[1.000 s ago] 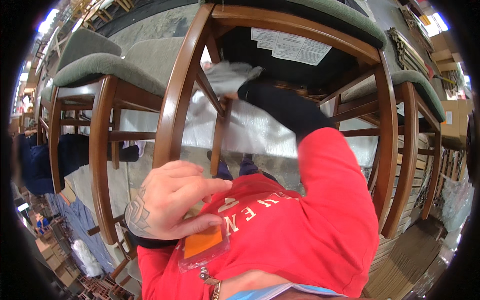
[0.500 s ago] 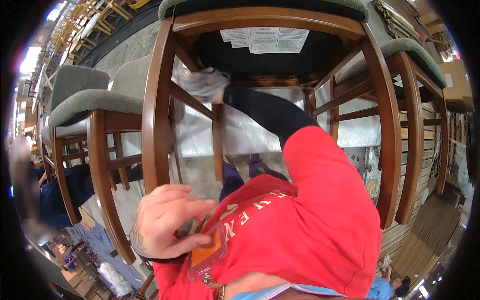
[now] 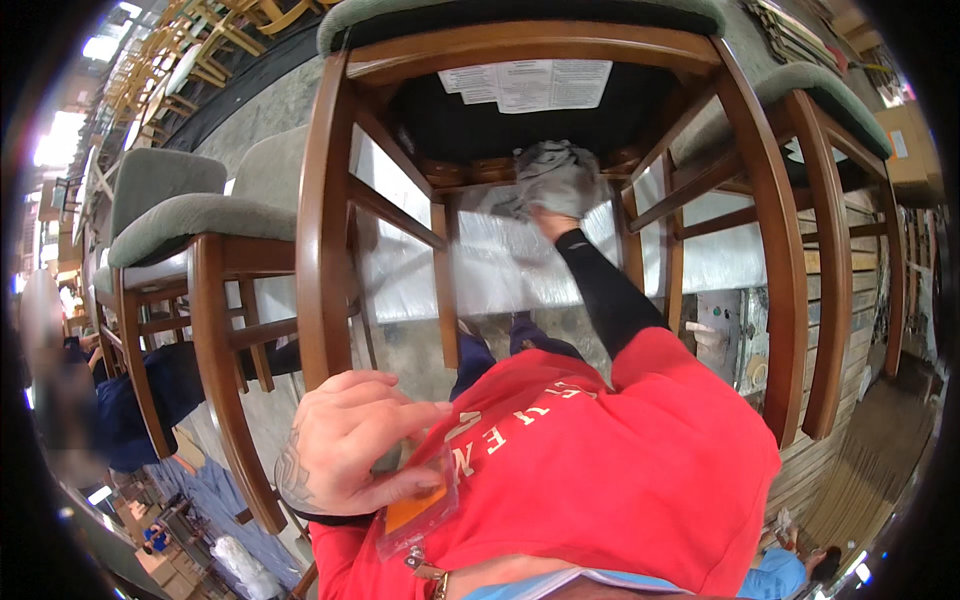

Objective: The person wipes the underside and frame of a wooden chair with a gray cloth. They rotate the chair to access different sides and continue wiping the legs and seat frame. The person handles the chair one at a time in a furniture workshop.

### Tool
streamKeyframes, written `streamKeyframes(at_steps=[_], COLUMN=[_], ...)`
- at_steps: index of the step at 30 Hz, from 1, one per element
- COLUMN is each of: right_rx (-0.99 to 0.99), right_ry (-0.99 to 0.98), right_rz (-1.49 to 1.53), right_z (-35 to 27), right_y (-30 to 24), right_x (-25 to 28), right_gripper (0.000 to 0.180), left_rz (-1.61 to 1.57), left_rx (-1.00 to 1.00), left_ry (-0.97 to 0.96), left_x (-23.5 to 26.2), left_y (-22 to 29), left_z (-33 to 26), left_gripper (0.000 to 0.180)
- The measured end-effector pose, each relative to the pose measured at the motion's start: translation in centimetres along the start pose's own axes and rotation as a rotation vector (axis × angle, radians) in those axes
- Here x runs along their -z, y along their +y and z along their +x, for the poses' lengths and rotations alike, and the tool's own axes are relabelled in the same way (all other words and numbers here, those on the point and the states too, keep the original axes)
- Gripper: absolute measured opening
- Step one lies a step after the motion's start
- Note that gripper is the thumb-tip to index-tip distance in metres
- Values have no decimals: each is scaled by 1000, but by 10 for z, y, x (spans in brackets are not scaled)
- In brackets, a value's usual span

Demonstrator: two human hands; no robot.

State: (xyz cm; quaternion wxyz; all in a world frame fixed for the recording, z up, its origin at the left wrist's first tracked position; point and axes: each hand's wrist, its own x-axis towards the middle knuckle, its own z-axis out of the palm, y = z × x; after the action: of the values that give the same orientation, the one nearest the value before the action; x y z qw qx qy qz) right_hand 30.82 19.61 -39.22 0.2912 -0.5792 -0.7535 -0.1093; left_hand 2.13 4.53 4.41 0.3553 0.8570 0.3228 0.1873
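Note:
An upturned-looking view from below shows a brown wooden chair [image 3: 540,45] with a grey-green padded seat and a black underside bearing white printed labels [image 3: 530,85]. My right hand [image 3: 556,222] reaches in between its legs. It grips a crumpled grey cloth [image 3: 560,175], blurred, against the rear wooden rail under the seat. In front of my red top, my left hand [image 3: 355,440] is loosely curled, thumb and forefinger apart, with no object visibly held. Beside its thumb hangs an orange badge in a clear sleeve [image 3: 415,505]. The palm side is hidden.
Similar padded chairs stand at left [image 3: 205,220] and right [image 3: 825,110], their legs close to mine. Behind the chair lies clear plastic sheeting [image 3: 510,260]. Cardboard boxes [image 3: 910,150] are at far right. Other people are at the left and lower right edges.
My right hand has moved with the grey cloth from the chair's left side rail to the right, along the rear rail. My left hand stays nearly in place.

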Motion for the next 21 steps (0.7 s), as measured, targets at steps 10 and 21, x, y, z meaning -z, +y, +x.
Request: streamKeyframes(at_steps=[10,21], right_rx=[146,-880], right_ry=[-338,-61], right_rz=[280,399], right_z=[66,9], right_y=[-57,44], right_x=[-24,4], right_gripper=[44,66], left_rz=[-63,-99], left_rx=[95,77], left_ry=[46,108], left_x=[-7,-7], left_y=[1,4], left_z=[-10,6], left_gripper=[54,47])
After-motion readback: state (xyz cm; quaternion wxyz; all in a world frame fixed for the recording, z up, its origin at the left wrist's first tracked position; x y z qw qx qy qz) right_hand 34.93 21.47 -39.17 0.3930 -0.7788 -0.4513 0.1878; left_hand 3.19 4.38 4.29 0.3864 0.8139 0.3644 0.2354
